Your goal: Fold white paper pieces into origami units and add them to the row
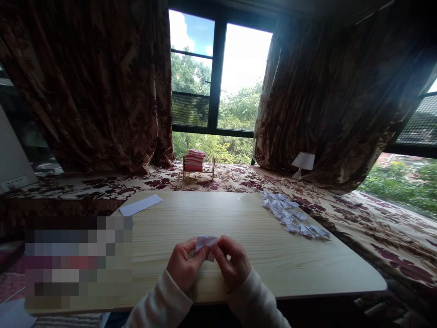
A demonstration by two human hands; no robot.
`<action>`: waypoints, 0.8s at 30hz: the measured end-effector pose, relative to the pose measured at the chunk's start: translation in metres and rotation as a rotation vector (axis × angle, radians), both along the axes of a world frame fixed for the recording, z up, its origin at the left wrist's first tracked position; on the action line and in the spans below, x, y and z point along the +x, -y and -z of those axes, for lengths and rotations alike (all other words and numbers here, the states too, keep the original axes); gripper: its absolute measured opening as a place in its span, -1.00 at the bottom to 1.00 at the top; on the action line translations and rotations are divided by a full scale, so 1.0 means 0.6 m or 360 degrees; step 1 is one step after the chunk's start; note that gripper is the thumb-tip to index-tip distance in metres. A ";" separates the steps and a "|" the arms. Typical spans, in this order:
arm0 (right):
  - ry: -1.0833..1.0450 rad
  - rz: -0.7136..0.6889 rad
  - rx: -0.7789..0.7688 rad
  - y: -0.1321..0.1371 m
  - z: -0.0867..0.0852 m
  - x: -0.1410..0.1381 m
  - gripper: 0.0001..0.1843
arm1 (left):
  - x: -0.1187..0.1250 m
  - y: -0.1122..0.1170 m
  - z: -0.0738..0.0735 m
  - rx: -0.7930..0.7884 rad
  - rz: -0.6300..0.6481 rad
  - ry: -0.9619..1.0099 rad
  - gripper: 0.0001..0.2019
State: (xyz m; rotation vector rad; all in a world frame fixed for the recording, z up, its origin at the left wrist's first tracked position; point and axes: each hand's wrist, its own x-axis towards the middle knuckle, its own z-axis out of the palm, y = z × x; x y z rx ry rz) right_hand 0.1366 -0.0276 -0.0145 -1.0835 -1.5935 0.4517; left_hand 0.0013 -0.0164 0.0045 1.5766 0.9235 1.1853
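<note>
A small piece of folded white paper (205, 240) is held up between both hands, just above the near part of the wooden table. My left hand (186, 266) pinches its left side, with the thumb lying across the front. On the other side my right hand (235, 262) grips the right edge between thumb and fingers. Part of the paper is covered by the thumbs, so its exact shape is hard to make out. Several folded white paper pieces (290, 214) lie in a loose cluster toward the table's right side.
A flat white paper strip (141, 205) rests at the table's far left corner. Behind the pale table (198, 207), a patterned ledge carries a little rack with folded striped cloth (195, 161) and a small lamp (303, 161). A blurred patch hides the table's left side.
</note>
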 end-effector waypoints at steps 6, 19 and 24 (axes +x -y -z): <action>-0.0089 0.0055 -0.0100 -0.004 -0.001 0.004 -0.70 | -0.002 -0.010 0.004 -0.0066 -0.0025 0.0075 -0.69; -0.0258 -0.0009 -0.0099 -0.006 0.001 0.000 -0.70 | -0.001 -0.006 0.000 -0.0081 -0.0006 0.0063 -0.77; -0.0190 0.0030 -0.0071 -0.006 0.006 0.001 -0.72 | 0.000 -0.004 0.001 -0.0011 0.0035 0.0019 -0.79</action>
